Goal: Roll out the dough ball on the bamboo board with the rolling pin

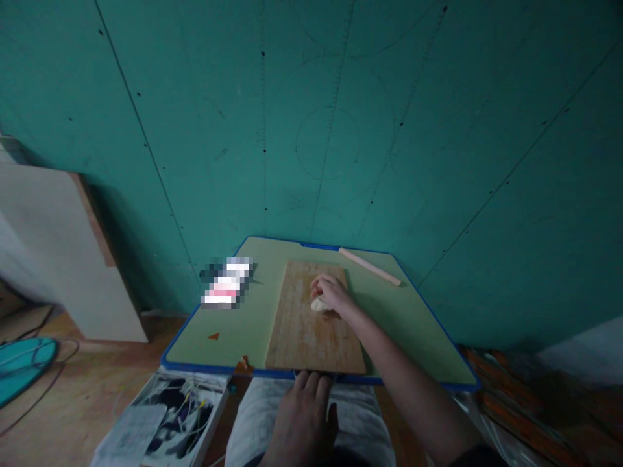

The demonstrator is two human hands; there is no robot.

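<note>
A pale lump of dough (319, 304) lies on a wooden cutting board (296, 324). My right hand (331, 292) reaches in from the right with its fingers curled over the dough. My left hand (306, 405) is at the near edge of the board and table, above my lap. Its fingers are close together and bent at that edge; what they grip there is hidden.
The light green table (403, 324) has a blue rim. A rolling pin (370, 267) lies at the back right, and a blurred-out item (226, 283) at the left. Behind stands a green wall (219, 130). A box of cables (180, 415) sits below left.
</note>
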